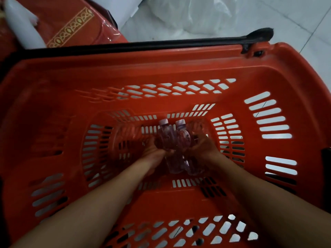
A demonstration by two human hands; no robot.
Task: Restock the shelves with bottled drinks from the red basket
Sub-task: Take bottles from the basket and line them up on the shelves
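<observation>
- Red slotted plastic basket [179,68], with a black bar handle [143,46] along its far rim.
- Left hand [154,149] and right hand [202,145] clasp two clear, pale-capped bottles [165,138] between them.

Head-worn, down into basket [161,68]

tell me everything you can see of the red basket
The red basket is deep moulded plastic with a broad smooth rim and slotted walls and floor; the pale floor shows through the slots. A black handle lies folded along its far rim, hinged at the far right corner. Inside, near the bottom, the left hand grips the left bottle and the right hand the right bottle; both forearms reach in over the near rim.
</observation>
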